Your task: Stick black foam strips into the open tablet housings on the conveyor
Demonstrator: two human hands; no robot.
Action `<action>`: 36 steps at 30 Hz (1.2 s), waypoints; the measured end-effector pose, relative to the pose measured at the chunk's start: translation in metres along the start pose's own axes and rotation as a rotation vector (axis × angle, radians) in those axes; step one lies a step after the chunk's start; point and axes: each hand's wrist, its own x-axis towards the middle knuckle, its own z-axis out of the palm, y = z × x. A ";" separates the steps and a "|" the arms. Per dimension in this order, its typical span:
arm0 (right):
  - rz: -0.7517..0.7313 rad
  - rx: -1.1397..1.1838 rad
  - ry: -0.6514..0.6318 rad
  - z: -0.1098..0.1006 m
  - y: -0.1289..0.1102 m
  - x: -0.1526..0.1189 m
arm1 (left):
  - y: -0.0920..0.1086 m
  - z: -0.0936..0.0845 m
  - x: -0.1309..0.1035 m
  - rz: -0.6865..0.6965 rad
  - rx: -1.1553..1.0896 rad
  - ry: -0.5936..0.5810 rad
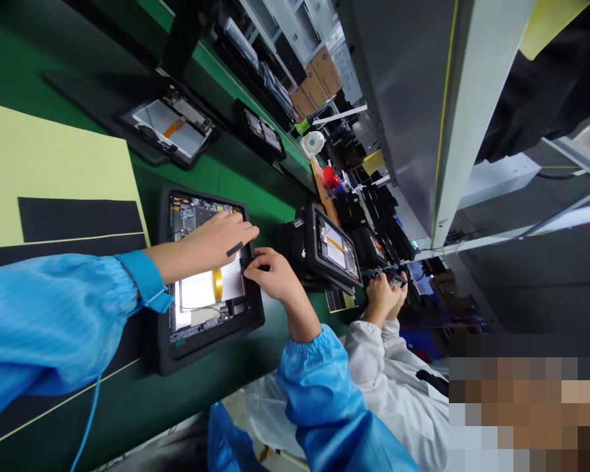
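Observation:
An opened tablet in a thick black frame lies on the green bench, its circuit board, white battery packs and yellow ribbon showing. My left hand reaches across it, fingers bent down toward the frame's edge with the tips hidden. A short black strip lies against the skin of this hand. At the same edge my right hand is closed, thumb and forefinger pinched together; what is between them is too small to make out. A blue strap with a cord circles my left wrist.
A yellow backing sheet with black strips lies on the left. Other opened tablets stand behind, and more are stacked on the right. Beyond them a co-worker's hands hold a dark part. A grey shelf hangs overhead.

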 end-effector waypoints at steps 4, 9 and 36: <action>0.029 0.046 -0.031 -0.001 0.000 0.002 | 0.000 0.001 0.001 0.002 0.005 0.006; 0.005 -0.006 -0.010 0.003 0.004 0.005 | 0.003 -0.002 0.000 0.005 0.014 0.010; -0.664 -0.105 0.336 0.040 0.052 -0.045 | 0.003 -0.006 -0.002 0.013 0.040 -0.008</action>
